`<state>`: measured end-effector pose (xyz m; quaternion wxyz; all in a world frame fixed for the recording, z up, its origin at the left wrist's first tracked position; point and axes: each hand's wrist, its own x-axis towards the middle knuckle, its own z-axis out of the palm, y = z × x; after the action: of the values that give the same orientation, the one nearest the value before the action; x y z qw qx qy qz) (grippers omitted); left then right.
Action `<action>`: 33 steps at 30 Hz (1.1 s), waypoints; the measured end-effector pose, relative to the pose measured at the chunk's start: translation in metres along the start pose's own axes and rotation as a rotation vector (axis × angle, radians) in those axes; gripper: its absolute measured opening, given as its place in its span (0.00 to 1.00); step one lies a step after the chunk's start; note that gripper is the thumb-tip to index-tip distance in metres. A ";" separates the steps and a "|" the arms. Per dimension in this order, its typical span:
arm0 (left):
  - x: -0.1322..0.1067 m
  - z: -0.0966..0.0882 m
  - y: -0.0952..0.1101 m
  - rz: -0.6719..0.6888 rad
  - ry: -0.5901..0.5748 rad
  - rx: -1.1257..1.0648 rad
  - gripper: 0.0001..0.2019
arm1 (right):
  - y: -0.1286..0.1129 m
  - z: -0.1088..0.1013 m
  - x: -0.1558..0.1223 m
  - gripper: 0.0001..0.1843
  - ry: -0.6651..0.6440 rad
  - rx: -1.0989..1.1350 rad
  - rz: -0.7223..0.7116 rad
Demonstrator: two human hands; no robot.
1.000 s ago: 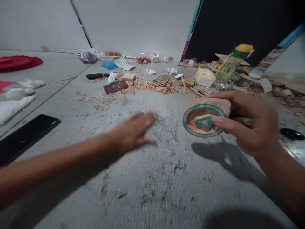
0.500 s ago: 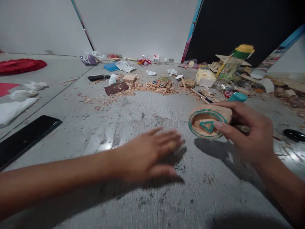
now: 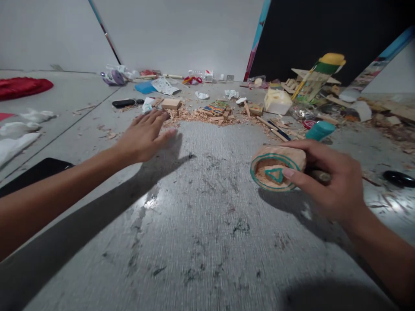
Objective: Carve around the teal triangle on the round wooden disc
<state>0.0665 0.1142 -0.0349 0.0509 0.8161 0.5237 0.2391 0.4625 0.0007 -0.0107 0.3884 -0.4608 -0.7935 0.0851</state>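
My right hand is closed around a round wooden carving with a green ring and a green triangle on its hollowed face, held a little above the grey floor. A thin stick-like tool also lies in that hand. My left hand is stretched out flat with fingers apart, low over the floor at the left edge of a heap of wood shavings. It holds nothing and covers a dark flat piece lying there.
A black phone lies at left, white cloths and a red cloth beyond. Wood blocks, a teal cylinder, pencils, a cream block and craft clutter crowd the far side. A black oval object sits right.
My left hand has swept from the floor's middle forward and left to the edge of the shavings. My right hand keeps the carving, nearly still.
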 end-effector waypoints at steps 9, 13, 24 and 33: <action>-0.036 0.005 0.111 0.126 -0.069 -0.283 0.24 | 0.004 0.008 0.008 0.17 -0.243 0.062 0.100; -0.049 0.007 0.127 -0.100 -0.165 -0.687 0.14 | -0.001 0.021 0.005 0.20 -0.441 0.178 0.179; -0.052 0.007 0.126 -0.198 -0.505 -1.438 0.39 | -0.005 0.031 -0.003 0.20 -0.546 -0.051 0.106; -0.050 0.011 0.094 0.396 -0.152 -0.283 0.30 | -0.011 0.037 -0.008 0.19 -0.610 0.004 0.015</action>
<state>0.1325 0.0301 -0.0304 0.1560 0.9031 0.3098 0.2531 0.4317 -0.0035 -0.0353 0.1326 -0.4191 -0.8698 0.2240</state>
